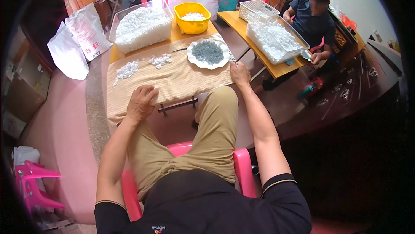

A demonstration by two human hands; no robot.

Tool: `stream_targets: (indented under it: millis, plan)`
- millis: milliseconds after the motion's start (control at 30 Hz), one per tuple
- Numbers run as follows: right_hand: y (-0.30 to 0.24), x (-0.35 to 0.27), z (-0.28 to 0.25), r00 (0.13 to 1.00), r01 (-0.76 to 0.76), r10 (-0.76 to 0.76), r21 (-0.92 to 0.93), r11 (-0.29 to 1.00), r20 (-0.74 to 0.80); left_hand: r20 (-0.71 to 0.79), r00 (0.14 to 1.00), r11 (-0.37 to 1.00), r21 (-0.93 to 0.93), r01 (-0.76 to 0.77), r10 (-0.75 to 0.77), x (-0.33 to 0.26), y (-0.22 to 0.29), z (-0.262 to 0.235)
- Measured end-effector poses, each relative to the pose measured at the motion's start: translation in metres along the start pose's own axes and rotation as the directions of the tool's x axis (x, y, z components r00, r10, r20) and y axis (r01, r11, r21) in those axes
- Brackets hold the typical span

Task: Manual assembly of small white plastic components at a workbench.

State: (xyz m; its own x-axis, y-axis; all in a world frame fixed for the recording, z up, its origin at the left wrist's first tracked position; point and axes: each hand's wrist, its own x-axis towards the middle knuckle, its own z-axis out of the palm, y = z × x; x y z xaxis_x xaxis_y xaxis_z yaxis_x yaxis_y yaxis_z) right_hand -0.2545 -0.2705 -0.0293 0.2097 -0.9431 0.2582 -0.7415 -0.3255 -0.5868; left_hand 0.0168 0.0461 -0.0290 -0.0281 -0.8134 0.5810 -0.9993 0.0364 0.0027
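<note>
Finely ribbed cloth [175,78] at both hands [142,103] [240,74]

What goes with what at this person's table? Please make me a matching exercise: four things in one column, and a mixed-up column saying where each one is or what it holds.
Things:
1. yellow basin
2. left hand
3. white plate
4. beige cloth

Places or states:
A. spread under the plate
B. holding grey pieces
C. holding white pieces
D. at the cloth's near edge

Right pairs: 1-C, 2-D, 3-B, 4-A
</note>
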Motion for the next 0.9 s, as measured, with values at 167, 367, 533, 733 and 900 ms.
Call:
stream_targets:
  millis: [167, 367, 533, 733, 900]
  plan:
    - [0.0, -0.002, 0.0, 1.0, -0.028, 0.028, 0.002, 1.0, -0.012, -0.002, 1.0, 1.0, 0.006, 0.002, -0.002, 0.001, 0.004, -0.002]
    - [0.017, 0.004, 0.007, 1.0, 0.012, -0.012, 0.004, 1.0, -0.017, -0.004, 1.0, 1.0, 0.02, -0.01, 0.01, 0.003, 0.012, 0.001]
    - [0.014, 0.006, 0.01, 0.999, -0.005, 0.005, 0.001, 1.0, -0.038, 0.024, 1.0, 1.0, -0.016, 0.005, -0.004, 0.002, 0.012, -0.001]
    - [0.005, 0.003, 0.006, 0.999, -0.047, 0.048, -0.041, 0.998, 0.011, 0.013, 1.0, 0.999, -0.019, 0.027, -0.026, 0.003, 0.005, 0.0]
    - [0.005, 0.0, -0.001, 0.996, -0.068, 0.068, -0.005, 0.998, 0.06, 0.078, 0.997, 1.0, 0.017, 0.023, -0.024, 0.005, 0.013, -0.006]
